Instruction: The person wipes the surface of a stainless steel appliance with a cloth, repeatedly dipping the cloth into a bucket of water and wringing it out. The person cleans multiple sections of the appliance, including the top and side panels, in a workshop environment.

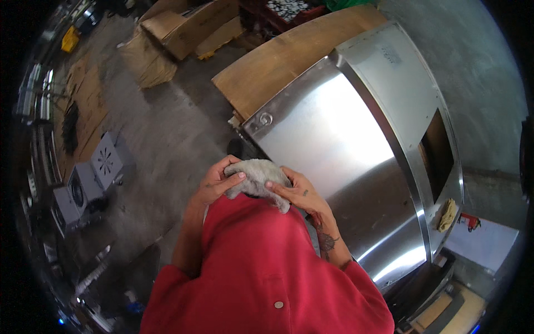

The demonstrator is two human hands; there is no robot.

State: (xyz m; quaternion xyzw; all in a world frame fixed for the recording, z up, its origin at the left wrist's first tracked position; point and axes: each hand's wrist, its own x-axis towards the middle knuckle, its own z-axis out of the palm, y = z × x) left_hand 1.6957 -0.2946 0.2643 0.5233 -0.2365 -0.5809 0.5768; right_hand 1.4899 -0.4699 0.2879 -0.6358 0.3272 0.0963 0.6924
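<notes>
A crumpled grey-white cloth (257, 173) is held between my two hands, just in front of my red shirt. My left hand (218, 179) grips its left end, thumb on top and fingers behind. On the other side, my right hand (295, 192) pinches the right part of the cloth, its thumb pressed over a fold. One corner of the cloth hangs down beside my right thumb. To the right of my hands stands a large shiny stainless steel cabinet or counter (339, 145), apart from the cloth.
A wooden board (289, 58) leans behind the steel unit. Cardboard boxes (189, 30) stand on the floor at the far left. Grey metal boxes with round cut-outs (86, 183) sit to the left. A yellowish cloth (446, 216) hangs on the steel unit's right side.
</notes>
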